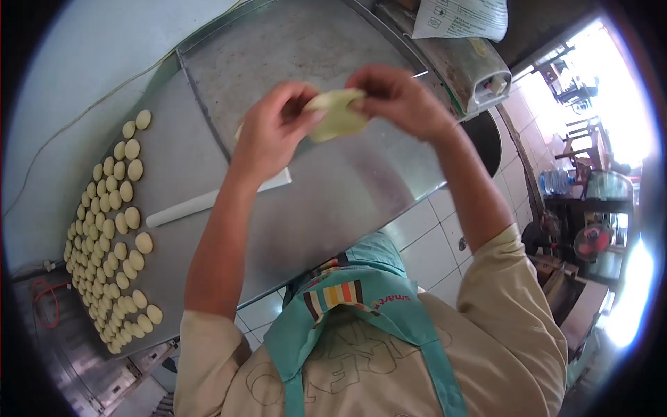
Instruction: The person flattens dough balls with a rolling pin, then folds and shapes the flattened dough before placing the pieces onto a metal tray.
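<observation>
A flattened, pale yellow piece of dough (338, 117) is held up above the steel table (326, 201), pinched between both of my hands. My left hand (272, 132) grips its left edge with the fingers bent. From the other side, my right hand (397, 99) holds its top right edge. A white rolling pin (201, 203) lies on the table below my left forearm, partly hidden by it.
Several rows of small round dough pieces (111, 236) cover the left part of the table. A raised steel tray (292, 48) lies at the back. A machine (479, 69) with a paper sheet stands at the upper right. Tiled floor (431, 243) shows below the table edge.
</observation>
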Available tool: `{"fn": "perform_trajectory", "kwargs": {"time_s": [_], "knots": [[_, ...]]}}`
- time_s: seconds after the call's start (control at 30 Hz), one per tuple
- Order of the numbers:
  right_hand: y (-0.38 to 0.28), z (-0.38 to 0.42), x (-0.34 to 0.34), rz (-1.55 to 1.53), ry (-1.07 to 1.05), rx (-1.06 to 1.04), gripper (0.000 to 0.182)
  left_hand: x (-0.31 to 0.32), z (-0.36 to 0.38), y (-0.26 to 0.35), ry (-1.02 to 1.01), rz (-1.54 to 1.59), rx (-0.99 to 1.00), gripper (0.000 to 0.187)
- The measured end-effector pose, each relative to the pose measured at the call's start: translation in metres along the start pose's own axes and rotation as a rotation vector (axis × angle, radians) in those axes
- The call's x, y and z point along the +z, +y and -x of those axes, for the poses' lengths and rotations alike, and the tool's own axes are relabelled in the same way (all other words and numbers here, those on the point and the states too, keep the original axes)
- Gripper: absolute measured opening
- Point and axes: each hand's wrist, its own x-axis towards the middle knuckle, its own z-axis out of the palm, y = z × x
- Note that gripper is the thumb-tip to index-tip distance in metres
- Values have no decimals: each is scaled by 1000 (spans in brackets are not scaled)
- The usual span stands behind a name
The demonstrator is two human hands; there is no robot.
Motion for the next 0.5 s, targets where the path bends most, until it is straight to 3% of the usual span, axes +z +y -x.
{"fn": "perform_trajectory", "kwargs": {"time_s": [0.07,0.23,0.5], "knots": [[18,-18,-62,105,42,9,28,37,-70,-17,-6,-162,19,24],[83,-68,-159,267,66,117,26,103,-191,-81,50,82,-182,25],[137,-97,-198,113,-88,198,21,125,-221,-109,43,54,-378,25]]}}
